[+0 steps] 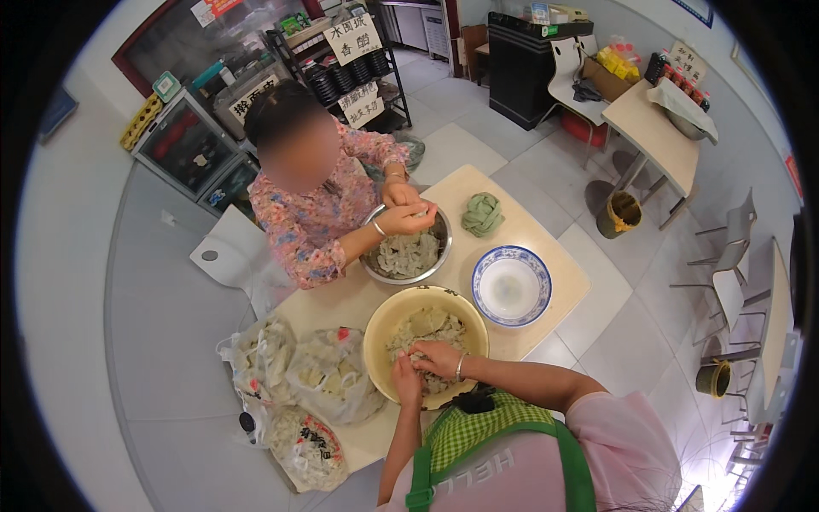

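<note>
Both of my hands meet above a large cream-yellow basin (479,334), near its front side. My left hand (408,381) is closed, fingertips pressed to those of my right hand (437,359), which is closed too and has a bracelet at its wrist. Whatever sits between the fingers is too small and hidden to make out. Pale, greyish torn pieces of food (429,322) lie in the basin below. Across the table, another person's hands (408,215) come together over a steel bowl (445,247) that holds similar pale pieces (409,256).
A blue-patterned white bowl (512,287) stands right of the basin, and a crumpled green cloth (483,214) lies behind it. Filled plastic bags (331,375) crowd the table's left side. Chairs (727,290), a side table (657,128) and a bin (618,215) stand to the right.
</note>
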`<state>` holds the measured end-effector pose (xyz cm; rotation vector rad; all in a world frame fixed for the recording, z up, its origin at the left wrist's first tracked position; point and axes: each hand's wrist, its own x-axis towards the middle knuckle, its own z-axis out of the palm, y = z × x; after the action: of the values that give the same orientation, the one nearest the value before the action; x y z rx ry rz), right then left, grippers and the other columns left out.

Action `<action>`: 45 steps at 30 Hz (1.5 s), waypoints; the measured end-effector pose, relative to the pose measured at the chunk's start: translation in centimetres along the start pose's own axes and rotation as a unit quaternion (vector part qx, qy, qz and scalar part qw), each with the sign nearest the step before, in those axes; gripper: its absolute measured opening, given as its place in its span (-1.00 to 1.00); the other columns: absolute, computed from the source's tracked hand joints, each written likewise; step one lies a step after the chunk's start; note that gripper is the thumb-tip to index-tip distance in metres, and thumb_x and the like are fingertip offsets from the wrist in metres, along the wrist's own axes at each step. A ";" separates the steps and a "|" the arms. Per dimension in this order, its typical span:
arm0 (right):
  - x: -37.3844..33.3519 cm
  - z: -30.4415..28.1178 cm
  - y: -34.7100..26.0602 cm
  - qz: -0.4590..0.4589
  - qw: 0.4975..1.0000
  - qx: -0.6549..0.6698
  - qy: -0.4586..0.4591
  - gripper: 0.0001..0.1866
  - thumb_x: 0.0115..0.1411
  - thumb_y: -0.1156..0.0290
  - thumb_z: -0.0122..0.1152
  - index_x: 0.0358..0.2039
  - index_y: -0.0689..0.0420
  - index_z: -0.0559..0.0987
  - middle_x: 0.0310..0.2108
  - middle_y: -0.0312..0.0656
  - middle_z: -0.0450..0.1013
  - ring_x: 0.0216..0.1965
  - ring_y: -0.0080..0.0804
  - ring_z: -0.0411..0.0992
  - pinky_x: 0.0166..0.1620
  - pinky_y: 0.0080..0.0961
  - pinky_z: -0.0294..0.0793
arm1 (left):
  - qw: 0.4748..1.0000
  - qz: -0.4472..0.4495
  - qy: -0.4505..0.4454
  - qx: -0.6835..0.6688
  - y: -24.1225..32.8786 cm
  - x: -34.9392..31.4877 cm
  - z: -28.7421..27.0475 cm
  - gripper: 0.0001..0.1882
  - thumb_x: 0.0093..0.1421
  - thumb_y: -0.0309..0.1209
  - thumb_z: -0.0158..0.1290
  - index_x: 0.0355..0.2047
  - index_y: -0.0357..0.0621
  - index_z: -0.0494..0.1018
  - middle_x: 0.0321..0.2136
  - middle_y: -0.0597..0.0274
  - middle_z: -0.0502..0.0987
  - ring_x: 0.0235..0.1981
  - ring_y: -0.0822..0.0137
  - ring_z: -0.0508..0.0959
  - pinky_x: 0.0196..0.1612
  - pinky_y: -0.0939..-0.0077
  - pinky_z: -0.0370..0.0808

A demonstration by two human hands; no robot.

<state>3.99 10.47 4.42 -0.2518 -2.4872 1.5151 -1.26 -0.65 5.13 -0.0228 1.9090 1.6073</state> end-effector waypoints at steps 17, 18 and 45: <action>0.3 -1.4 3.1 0.392 0.843 0.367 -0.022 -0.74 0.04 0.27 0.08 -0.28 0.12 0.45 -0.55 -0.24 0.43 -0.55 -0.47 0.39 -0.49 -0.49 0.39 | 0.953 0.212 0.038 0.215 -1.8 -0.2 -1.2 -0.62 0.19 -0.26 -0.15 -0.65 -0.32 0.28 -0.77 0.10 0.23 -0.71 0.32 0.20 -0.58 0.40 0.20; 0.5 -1.5 2.4 0.376 0.833 0.406 -0.034 -0.73 0.04 0.28 0.09 -0.27 0.13 0.45 -0.55 -0.27 0.42 -0.56 -0.51 0.37 -0.49 -0.53 0.39 | 0.958 0.204 0.041 0.200 -2.0 0.2 -1.4 -0.62 0.19 -0.26 -0.15 -0.65 -0.33 0.28 -0.77 0.12 0.22 -0.70 0.34 0.19 -0.58 0.42 0.20; 0.9 -2.8 1.6 0.407 0.876 0.257 -0.024 -0.79 0.00 0.42 0.05 -0.30 0.14 0.46 -0.58 -0.23 0.40 -0.53 -0.37 0.42 -0.41 -0.52 0.44 | 0.886 0.341 0.000 0.315 -0.9 -0.9 -1.5 -0.83 0.12 -0.40 -0.06 -0.51 -0.27 0.35 -0.51 0.07 0.37 -0.61 0.34 0.36 -0.54 0.50 0.30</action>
<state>3.97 13.82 4.32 -1.2850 -1.9537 2.4219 -0.85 -2.58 4.90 1.0174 2.5118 1.2618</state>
